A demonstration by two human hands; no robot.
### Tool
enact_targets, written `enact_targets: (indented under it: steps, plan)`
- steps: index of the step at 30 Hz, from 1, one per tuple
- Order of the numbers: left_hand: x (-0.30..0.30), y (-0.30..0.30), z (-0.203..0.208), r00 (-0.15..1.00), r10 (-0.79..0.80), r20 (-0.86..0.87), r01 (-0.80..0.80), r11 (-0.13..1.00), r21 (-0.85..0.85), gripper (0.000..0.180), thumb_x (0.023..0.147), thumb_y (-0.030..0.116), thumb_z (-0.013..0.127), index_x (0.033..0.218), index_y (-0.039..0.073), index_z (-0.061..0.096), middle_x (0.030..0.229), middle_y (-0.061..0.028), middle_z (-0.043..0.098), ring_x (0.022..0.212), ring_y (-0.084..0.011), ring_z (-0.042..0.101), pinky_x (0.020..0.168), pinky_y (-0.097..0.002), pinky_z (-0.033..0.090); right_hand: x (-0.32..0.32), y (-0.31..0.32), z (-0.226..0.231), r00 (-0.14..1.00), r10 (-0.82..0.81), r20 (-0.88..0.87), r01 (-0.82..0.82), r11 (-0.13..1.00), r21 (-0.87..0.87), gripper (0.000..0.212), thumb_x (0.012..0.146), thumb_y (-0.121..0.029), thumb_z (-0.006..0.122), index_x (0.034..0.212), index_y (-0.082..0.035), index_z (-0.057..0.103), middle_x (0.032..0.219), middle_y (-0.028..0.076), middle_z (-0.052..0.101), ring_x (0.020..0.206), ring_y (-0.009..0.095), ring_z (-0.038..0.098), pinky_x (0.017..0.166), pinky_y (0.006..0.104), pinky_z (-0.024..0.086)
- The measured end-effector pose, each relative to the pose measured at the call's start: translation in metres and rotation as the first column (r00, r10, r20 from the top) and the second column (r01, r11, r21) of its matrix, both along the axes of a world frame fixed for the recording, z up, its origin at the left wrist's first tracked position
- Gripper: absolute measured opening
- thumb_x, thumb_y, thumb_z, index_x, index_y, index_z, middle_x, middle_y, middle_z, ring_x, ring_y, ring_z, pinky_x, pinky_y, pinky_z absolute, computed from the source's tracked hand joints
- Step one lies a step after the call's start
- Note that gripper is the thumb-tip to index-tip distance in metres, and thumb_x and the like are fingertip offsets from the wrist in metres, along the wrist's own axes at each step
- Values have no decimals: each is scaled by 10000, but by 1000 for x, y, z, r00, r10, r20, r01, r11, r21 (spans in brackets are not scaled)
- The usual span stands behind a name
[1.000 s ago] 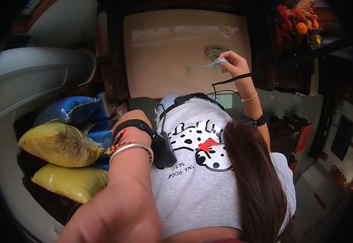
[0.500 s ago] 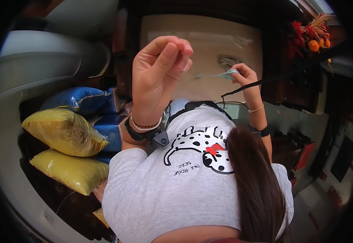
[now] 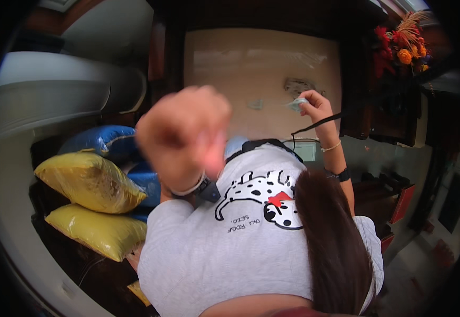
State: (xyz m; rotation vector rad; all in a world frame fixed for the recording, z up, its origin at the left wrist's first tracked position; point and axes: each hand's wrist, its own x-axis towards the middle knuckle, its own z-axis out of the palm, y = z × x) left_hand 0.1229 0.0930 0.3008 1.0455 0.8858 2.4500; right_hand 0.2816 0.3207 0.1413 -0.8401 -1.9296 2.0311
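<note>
My left hand (image 3: 185,134) is raised close to the camera, in front of my chest and left of the tabletop. Motion smears its fingers, and anything in them is hidden. Over the right part of the beige tabletop (image 3: 230,58), my right hand (image 3: 317,108) is closed, pinching a small, thin, pale green piece (image 3: 296,104) that looks like cloth. A second small pale green piece (image 3: 255,104) lies on the tabletop between the hands. Just beyond the right fingertips rests a bundle of greyish cord or strands (image 3: 298,85).
Yellow cushions (image 3: 90,181) in clear wrap and a blue cushion (image 3: 100,141) are stacked at the left beside a pale curved armrest (image 3: 55,84). Red and orange flowers (image 3: 405,47) stand at the far right. A black strap (image 3: 367,105) runs across the right side.
My left hand has come down and to the left, turning from a visible pinch into a blur. My right hand stays in nearly the same spot with the pale piece, which now looks more bunched.
</note>
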Motion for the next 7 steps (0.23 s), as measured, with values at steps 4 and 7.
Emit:
enact_targets:
  steps: [4, 7]
  plan:
    - [16, -19, 74, 795, 518, -316, -214, 726, 654, 99, 749, 66, 662, 760, 126, 584, 754, 54, 554, 762, -113, 505, 719, -232, 378, 0, 9, -13, 1000, 3, 21, -1, 998, -57, 70, 765, -29, 580, 833, -14, 581, 714, -12, 561, 610, 56, 504, 545, 190, 408]
    - [8, -23, 116, 476, 554, -683, -118, 810, 574, 395, 819, 241, 615, 1157, 75, 497, 1101, -73, 531, 1018, -184, 498, 906, -344, 382, 2, 15, -22, 999, -11, 40, 12, 999, -31, 72, 762, -35, 584, 833, -25, 581, 724, -9, 572, 622, 55, 525, 528, 185, 428]
